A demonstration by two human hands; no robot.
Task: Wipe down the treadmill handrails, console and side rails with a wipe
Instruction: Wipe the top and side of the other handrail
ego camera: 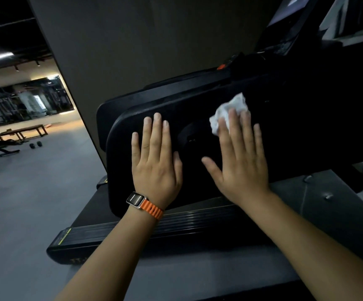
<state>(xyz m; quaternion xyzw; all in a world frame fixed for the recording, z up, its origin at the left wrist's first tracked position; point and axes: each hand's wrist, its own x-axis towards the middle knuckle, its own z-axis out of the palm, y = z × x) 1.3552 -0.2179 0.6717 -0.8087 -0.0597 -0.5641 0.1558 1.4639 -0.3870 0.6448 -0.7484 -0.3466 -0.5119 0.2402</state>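
The black treadmill console (198,98) fills the middle of the view, with a round recess (192,136) in its flat top. My left hand (155,158), with an orange-strapped watch on its wrist, rests flat on the console's left part, fingers straight. To its right, my right hand (240,157) presses a crumpled white wipe (226,111) onto the console with straight fingers; the wipe sticks out beyond the fingertips. Below the console runs the ribbed black side rail (187,223). The screen (289,9) sits at the top right, mostly dark.
A grey wall panel (143,40) stands behind the console. The grey gym floor (24,192) opens to the left, with benches (22,132) and small dumbbells (35,145) far off. The treadmill belt (328,203) lies at the right.
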